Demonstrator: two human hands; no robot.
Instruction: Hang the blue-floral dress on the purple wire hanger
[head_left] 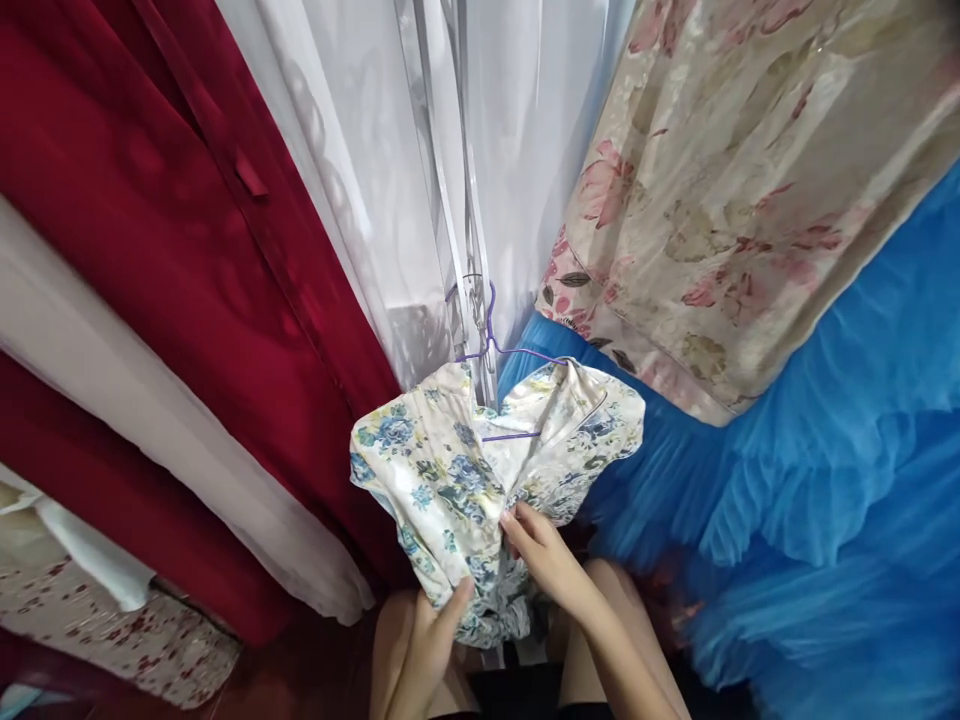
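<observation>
Right fingers [531, 522] pinching floral garment [450, 480] at front opening; left fingers [456, 602] clasping lower side.

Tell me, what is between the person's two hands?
In the head view, a stretch of the blue-flowered garment lies between the left hand and the right hand.

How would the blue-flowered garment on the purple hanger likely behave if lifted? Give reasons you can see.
The blue-flowered garment would probably be floppy, since its fabric creases and bunches in the lower part. It looks fairly light, being thin-looking cloth on a slender purple hanger. Its shoulders may keep their shape better, as the hanger spreads them.
</observation>
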